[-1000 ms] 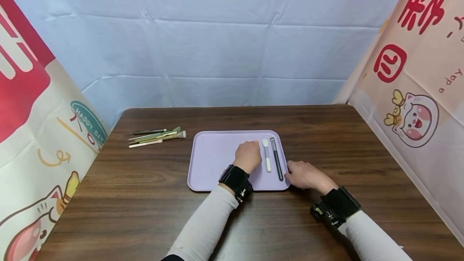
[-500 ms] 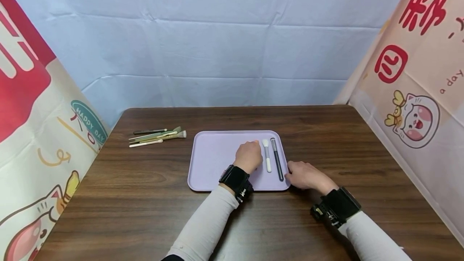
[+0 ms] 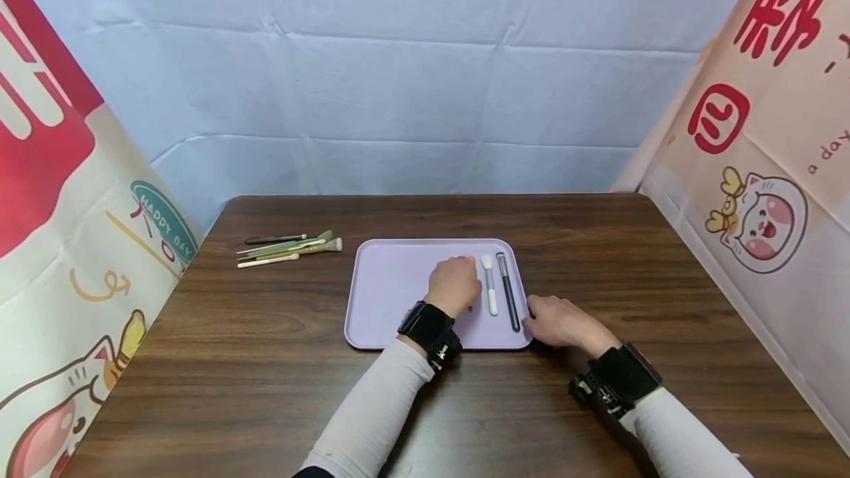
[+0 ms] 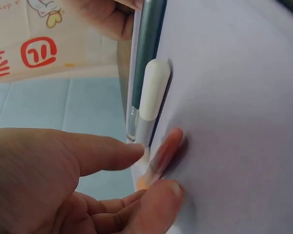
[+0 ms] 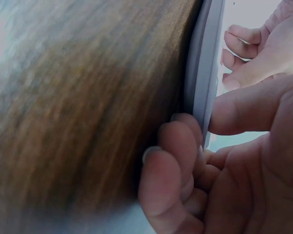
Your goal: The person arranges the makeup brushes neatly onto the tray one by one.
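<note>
A pale purple tray [image 3: 392, 293] lies on the table. My left hand [image 3: 454, 286] is over its right half, thumb and index finger parted around a small orange-pink makeup brush [image 4: 167, 148] that lies on the tray. In the head view the hand hides most of this brush. Right of it, a white-handled makeup brush [image 3: 491, 290] and a dark-handled makeup brush [image 3: 510, 297] lie side by side. My right hand [image 3: 564, 321] grips the tray's right edge near the front corner, thumb above and fingers curled against the side and underside.
Several makeup brushes [image 3: 288, 249], green, white and black, lie in a loose pile left of the tray. The brown wooden table [image 3: 265, 375] ends at a pale blue cloth [image 3: 398, 94] behind. Printed cloths hang on both sides.
The left hand has shifted very slightly to the left over the tray. The right hand stays at the tray's edge, and the brushes have not moved.
</note>
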{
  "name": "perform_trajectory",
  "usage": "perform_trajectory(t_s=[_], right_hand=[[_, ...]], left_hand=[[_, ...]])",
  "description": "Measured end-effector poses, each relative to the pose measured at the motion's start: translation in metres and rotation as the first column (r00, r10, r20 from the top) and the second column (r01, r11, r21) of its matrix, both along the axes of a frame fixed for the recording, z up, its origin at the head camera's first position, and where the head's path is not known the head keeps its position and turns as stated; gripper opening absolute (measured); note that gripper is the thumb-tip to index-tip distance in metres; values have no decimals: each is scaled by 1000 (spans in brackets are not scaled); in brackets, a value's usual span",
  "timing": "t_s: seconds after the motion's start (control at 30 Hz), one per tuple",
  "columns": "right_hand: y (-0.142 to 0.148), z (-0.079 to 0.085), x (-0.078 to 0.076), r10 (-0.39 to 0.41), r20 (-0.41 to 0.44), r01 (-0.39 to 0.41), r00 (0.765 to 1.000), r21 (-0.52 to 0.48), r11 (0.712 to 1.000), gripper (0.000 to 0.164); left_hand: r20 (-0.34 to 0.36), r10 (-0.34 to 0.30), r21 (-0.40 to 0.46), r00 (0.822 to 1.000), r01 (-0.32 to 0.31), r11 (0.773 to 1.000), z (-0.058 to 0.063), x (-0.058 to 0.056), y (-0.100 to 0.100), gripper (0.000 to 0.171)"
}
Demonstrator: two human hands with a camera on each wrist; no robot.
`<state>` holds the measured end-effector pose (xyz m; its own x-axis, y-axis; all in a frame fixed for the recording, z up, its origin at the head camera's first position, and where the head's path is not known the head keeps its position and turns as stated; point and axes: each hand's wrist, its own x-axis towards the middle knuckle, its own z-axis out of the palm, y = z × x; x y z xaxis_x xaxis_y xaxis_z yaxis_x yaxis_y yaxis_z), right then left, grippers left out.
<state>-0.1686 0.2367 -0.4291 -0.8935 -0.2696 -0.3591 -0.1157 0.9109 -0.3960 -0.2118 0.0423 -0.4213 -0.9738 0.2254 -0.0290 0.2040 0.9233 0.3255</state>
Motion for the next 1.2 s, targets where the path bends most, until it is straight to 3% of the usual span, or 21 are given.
perform_trajectory(t_s=[0.17,0.3,0.63,1.2], right_hand=[[0,1,0,0,8,0,1000,-6,1000,11],[0,1,0,1,16,0,1000,-9,1000,12],[1,0,-1,10,8,-10,1000,-13,1000,11],[-1,1,-2,-5,40,5,999,0,1000,13]], left_hand=[[33,63,-38,997,-62,997,6,-1,-5,22],[3,84,-73,996,-83,994,7,-4,-12,35],[-44,44,-161,998,-51,986,13,-6,-39,44],[-60,66,-212,996,-77,974,22,-16,-101,46]])
